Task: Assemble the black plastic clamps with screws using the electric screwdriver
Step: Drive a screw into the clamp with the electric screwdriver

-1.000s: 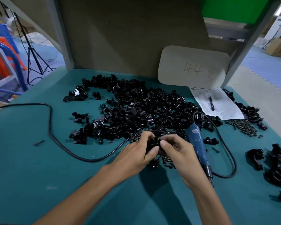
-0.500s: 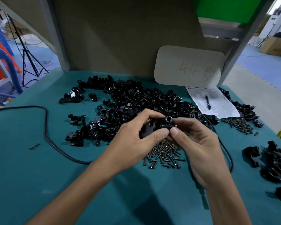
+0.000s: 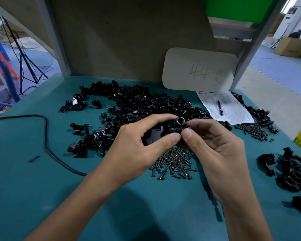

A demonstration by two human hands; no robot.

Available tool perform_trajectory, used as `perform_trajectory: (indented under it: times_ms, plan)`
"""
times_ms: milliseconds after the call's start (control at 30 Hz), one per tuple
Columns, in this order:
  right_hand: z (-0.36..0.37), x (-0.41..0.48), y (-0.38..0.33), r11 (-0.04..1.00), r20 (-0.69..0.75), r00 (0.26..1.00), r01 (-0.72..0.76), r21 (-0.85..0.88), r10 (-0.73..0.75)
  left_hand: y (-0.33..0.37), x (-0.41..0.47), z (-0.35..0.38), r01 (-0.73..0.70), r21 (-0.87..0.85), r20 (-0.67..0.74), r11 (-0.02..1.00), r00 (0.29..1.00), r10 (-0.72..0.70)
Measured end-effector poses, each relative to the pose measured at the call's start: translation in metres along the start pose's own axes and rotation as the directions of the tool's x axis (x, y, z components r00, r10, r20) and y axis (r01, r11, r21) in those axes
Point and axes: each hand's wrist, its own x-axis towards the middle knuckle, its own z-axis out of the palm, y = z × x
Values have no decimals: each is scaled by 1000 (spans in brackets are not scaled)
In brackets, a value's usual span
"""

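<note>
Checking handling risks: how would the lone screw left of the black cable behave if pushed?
The lone screw looks small and round-shanked, so it likely rolls in an arc about its head. The teal mat probably slows it.

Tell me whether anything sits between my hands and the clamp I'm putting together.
Nothing visible does. The left hand grips the clamp and the right hand pinches its end. Both are directly on it, holding it over the screws.

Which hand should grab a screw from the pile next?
Probably the right hand: it only pinches the end of the clamp, while the left hand wraps its body, and the screw pile lies just below.
</note>
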Motion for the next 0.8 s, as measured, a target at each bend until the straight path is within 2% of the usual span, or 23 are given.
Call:
perform_trajectory:
  times_ms: [567, 800]
  plan:
    - [4, -7, 0, 1000, -62, 998, -12, -11, 11, -2, -3, 2, 10, -76, 5, 997, 1000, -10]
    - [4, -5, 0, 986, -21, 998, -55, 158, 59, 1, -4, 2, 13, -95, -8, 995, 1000, -14]
